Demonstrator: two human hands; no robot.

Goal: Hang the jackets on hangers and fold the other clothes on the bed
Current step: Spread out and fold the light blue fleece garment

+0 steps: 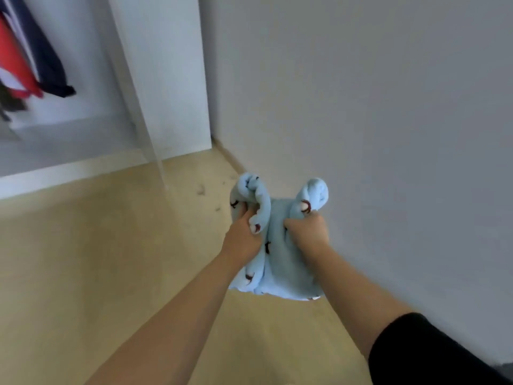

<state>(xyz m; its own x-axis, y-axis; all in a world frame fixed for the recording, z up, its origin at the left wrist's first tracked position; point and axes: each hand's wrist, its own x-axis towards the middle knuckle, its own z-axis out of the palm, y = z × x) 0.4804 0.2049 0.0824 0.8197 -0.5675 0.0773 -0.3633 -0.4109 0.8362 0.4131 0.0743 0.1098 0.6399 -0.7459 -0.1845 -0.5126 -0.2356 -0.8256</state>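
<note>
Head view: both hands, left and right, grip bunched blue fleece garment over floor; shake it flat, find edges before folding.

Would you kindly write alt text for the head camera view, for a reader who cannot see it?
The left hand and right hand grip a bunched light-blue patterned garment above a pale wooden floor, beside a white wall. At upper left, red and navy clothes hang in a white wardrobe.
</note>
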